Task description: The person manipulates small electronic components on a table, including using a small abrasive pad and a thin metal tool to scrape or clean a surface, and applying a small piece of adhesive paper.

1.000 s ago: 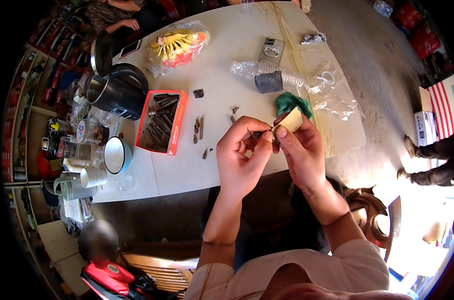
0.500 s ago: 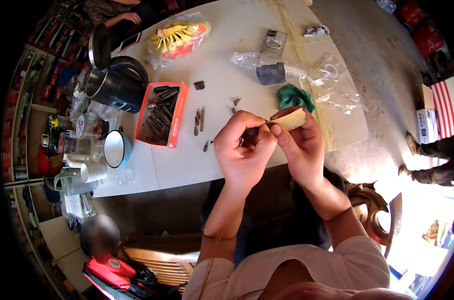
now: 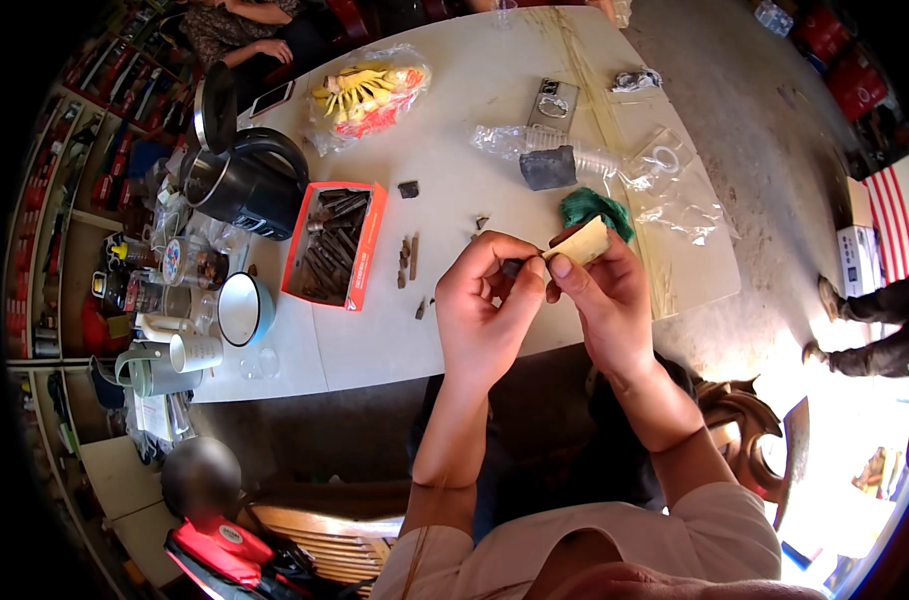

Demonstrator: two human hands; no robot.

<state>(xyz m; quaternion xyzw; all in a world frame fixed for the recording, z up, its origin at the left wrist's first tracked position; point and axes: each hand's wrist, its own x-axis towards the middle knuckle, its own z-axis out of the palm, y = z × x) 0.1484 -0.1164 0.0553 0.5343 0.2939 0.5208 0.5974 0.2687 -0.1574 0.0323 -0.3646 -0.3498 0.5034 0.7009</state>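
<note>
While your right hand [image 3: 611, 297] clamps the pale piece [image 3: 582, 240] between thumb and fingers, in the head view your left hand [image 3: 492, 305] bunches its fingertips at the left end; whether they grip it, I cannot tell. The piece is held up over the desk [image 3: 394, 345], right of the box [image 3: 368, 255]. You seem to be working that end; the next move calls for steady right support and fine left fingertip control.
</note>
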